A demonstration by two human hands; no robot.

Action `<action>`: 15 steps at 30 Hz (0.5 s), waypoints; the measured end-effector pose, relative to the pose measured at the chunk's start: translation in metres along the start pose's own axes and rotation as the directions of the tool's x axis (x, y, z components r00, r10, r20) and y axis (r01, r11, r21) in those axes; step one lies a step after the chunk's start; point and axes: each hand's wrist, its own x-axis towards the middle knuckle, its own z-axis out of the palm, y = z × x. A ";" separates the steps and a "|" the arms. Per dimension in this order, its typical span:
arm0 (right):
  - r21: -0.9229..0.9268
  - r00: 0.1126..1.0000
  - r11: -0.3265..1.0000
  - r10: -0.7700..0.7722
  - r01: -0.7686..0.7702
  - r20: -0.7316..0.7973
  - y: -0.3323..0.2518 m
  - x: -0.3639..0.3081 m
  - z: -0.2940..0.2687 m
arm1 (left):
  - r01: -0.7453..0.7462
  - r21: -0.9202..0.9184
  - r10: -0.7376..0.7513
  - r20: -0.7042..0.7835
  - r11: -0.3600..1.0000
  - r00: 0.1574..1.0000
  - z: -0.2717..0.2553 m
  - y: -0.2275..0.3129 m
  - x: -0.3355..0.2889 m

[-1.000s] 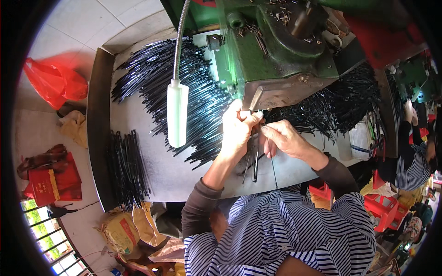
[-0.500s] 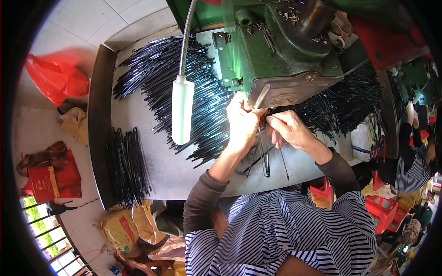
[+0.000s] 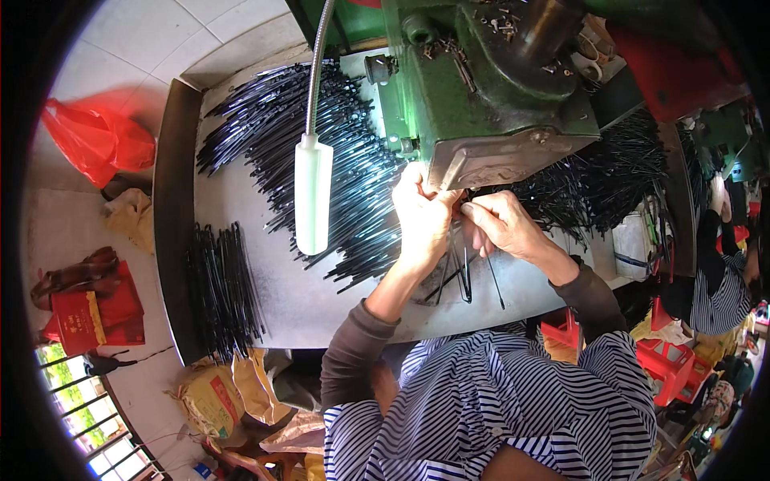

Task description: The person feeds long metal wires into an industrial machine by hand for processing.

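Hands, left (image 3: 423, 215) and right (image 3: 501, 226), pinch thin black rods (image 3: 464, 268).

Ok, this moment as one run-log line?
left hand: grips thin black rods | right hand: pinches same rods | site: under green machine | left: rod pile, lamp

I saw both hands up at the green machine (image 3: 489, 88): left hand (image 3: 421, 216) and right hand (image 3: 501, 224) pinched around thin black rods (image 3: 461, 268) hanging below its plate. Big rod pile (image 3: 321, 136) lay far left, white lamp (image 3: 313, 192) above it, small bundle (image 3: 220, 289) near left.
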 end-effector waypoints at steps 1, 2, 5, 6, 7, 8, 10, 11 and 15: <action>0.000 1.000 1.000 0.000 0.000 0.002 0.001 0.000 0.000 | -0.011 0.013 0.011 0.001 1.000 1.000 0.001 0.000 0.000; -0.009 1.000 1.000 0.003 -0.003 -0.015 0.003 0.000 0.000 | -0.022 0.027 0.022 0.001 0.999 1.000 0.001 0.000 0.000; -0.039 1.000 0.999 0.007 -0.008 -0.025 0.005 -0.001 -0.001 | -0.011 0.010 0.011 -0.018 1.000 1.000 0.002 -0.003 -0.002; -0.059 1.000 0.998 0.009 -0.010 -0.013 0.005 -0.001 -0.002 | -0.011 0.010 0.011 -0.014 1.000 1.000 0.003 -0.004 -0.001; -0.058 1.000 0.998 0.010 -0.011 -0.009 0.004 -0.001 -0.001 | -0.008 0.002 0.008 -0.017 1.000 1.000 0.001 -0.005 -0.001; -0.063 1.000 0.998 0.004 -0.004 -0.008 0.002 -0.001 -0.001 | -0.005 -0.006 0.005 -0.020 1.000 1.000 0.000 -0.005 -0.001; -0.068 1.000 0.998 -0.003 0.003 -0.002 0.003 0.000 0.000 | -0.009 -0.027 0.008 -0.025 1.000 1.000 0.001 -0.008 0.000; -0.052 1.000 0.999 -0.008 0.007 -0.015 0.005 0.000 0.000 | -0.014 -0.050 0.013 -0.026 0.999 1.000 0.001 -0.009 0.000; -0.022 1.000 1.000 -0.006 0.006 0.006 0.004 -0.001 0.001 | -0.011 -0.032 0.009 -0.040 0.999 0.999 0.001 -0.005 -0.003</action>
